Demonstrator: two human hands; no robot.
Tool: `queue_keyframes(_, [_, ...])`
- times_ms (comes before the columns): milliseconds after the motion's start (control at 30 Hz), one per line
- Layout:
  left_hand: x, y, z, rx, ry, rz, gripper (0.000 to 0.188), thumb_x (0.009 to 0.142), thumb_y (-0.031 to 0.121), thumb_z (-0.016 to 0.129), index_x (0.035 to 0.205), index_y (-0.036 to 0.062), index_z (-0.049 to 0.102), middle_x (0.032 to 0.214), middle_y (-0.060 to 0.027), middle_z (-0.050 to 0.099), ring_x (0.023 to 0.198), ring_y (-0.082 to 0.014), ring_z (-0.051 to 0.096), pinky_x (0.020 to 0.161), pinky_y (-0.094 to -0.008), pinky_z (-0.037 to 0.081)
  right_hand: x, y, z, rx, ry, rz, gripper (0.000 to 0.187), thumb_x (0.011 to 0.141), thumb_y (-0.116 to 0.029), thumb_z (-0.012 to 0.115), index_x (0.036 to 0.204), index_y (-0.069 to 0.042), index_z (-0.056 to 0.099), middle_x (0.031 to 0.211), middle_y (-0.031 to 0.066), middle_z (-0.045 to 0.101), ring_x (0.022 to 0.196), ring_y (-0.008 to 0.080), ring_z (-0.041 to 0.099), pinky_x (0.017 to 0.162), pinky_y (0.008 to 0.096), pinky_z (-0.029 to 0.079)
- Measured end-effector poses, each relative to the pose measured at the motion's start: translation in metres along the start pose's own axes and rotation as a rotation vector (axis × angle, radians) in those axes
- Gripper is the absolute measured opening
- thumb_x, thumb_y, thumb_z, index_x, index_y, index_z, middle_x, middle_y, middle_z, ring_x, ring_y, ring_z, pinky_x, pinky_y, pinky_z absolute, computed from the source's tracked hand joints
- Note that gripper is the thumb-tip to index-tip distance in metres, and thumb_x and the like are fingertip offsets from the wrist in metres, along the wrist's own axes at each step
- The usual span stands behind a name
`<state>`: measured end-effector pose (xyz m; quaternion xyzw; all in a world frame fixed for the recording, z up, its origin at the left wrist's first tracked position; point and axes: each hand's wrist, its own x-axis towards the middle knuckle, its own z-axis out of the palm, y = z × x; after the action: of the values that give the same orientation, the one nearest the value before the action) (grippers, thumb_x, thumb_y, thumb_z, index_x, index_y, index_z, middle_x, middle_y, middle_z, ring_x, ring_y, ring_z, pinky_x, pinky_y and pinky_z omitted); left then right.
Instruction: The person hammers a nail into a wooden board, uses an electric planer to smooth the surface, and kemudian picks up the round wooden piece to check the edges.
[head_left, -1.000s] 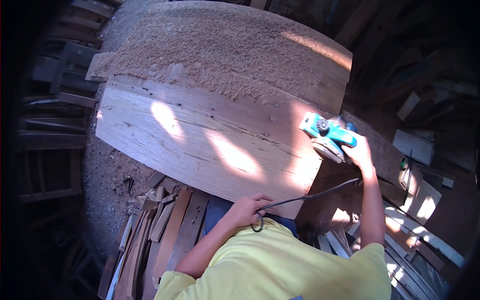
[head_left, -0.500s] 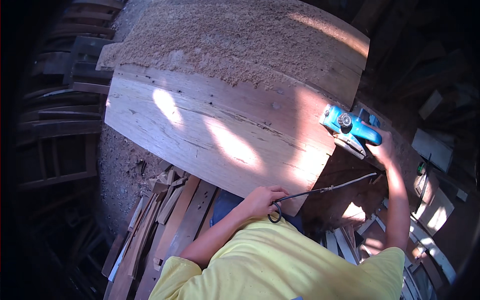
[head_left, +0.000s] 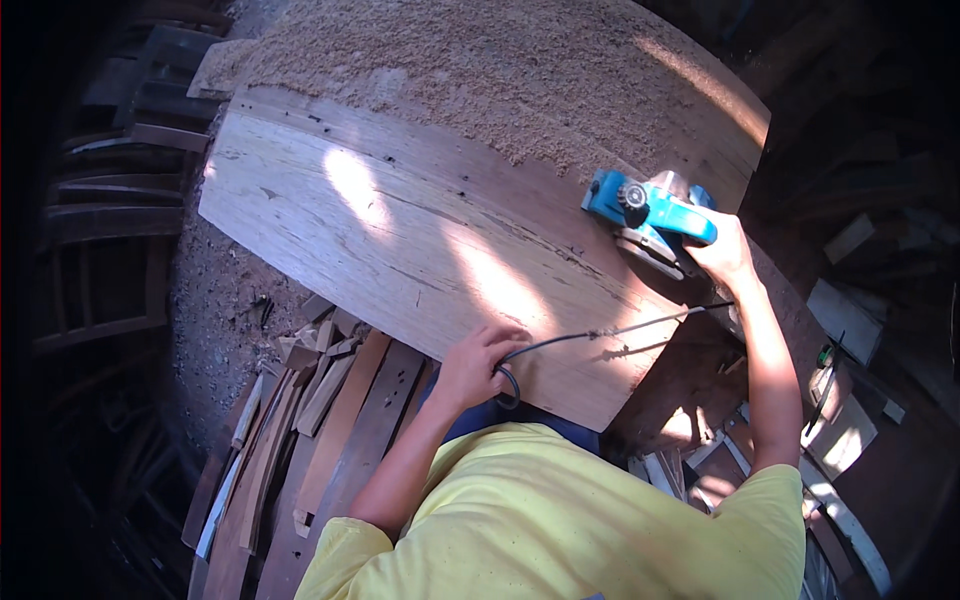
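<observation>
A blue electric hand planer (head_left: 652, 215) with a dark round knob rests at the right end of a wide wooden board (head_left: 380, 255). My right hand (head_left: 728, 258) is wrapped round its rear handle. A dark power cord (head_left: 580, 334) stretches from near my right wrist across the board's near edge to my left hand (head_left: 474, 362). The fingers of that hand close on the cord, which hangs in a small loop beneath them. Part of the cord near my right forearm is hidden.
Wood shavings (head_left: 430, 75) thickly cover the far boards. Stacked planks and offcuts (head_left: 330, 400) lie at near left, with more scrap wood (head_left: 700, 465) at near right. Curved timber pieces (head_left: 110, 210) are piled along the left, beyond a strip of gritty ground (head_left: 230, 290).
The planer and my right hand have moved left, farther onto the board. My left hand has shifted left and slightly forward with the cord. The whole view has also shifted a little.
</observation>
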<state>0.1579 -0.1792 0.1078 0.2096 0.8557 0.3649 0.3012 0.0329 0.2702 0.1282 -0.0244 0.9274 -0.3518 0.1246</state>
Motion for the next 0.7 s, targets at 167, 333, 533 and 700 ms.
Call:
queue_keyframes(167, [0.041, -0.002, -0.028, 0.328, -0.089, 0.043, 0.073, 0.075, 0.013, 0.072, 0.147, 0.0271, 0.069, 0.150, -0.0091, 0.058, 0.143, -0.0380, 0.049, 0.117, -0.0543, 0.044, 0.053, -0.043, 0.027, -0.050, -0.030, -0.063, 0.035, 0.076, -0.012, 0.078, 0.108, 0.001, 0.075, 0.088, 0.0228, 0.075, 0.076, 0.0286, 0.073, 0.081, 0.0400, 0.057])
queue_keyframes(333, [0.051, -0.028, -0.042, 0.281, -0.140, 0.241, 0.072, 0.075, 0.015, 0.075, 0.145, 0.0314, 0.073, 0.147, -0.0080, 0.061, 0.139, -0.0354, 0.052, 0.116, -0.0488, 0.045, 0.093, -0.085, 0.048, -0.051, -0.077, -0.005, 0.057, 0.079, -0.017, 0.079, 0.136, -0.022, 0.078, 0.103, 0.0218, 0.078, 0.093, 0.0386, 0.077, 0.088, 0.0431, 0.060])
queue_keyframes(533, [-0.005, -0.081, -0.070, -0.035, 0.163, 0.174, 0.052, 0.076, 0.006, 0.068, 0.121, 0.0244, 0.085, 0.143, -0.0050, 0.069, 0.137, -0.0366, 0.055, 0.122, -0.0513, 0.044, 0.141, -0.148, 0.086, -0.146, -0.047, 0.057, 0.059, 0.083, -0.018, 0.085, 0.140, -0.029, 0.076, 0.113, 0.0219, 0.078, 0.111, 0.0415, 0.075, 0.098, 0.0479, 0.060])
queue_keyframes(700, [-0.050, -0.125, -0.113, -0.002, 0.357, -0.036, 0.051, 0.068, 0.000, 0.068, 0.113, 0.0180, 0.086, 0.142, -0.0048, 0.070, 0.138, -0.0369, 0.055, 0.119, -0.0502, 0.046, 0.184, -0.195, 0.123, -0.094, -0.034, -0.027, 0.056, 0.084, -0.021, 0.082, 0.139, -0.031, 0.076, 0.111, 0.0225, 0.078, 0.107, 0.0429, 0.075, 0.094, 0.0488, 0.061])
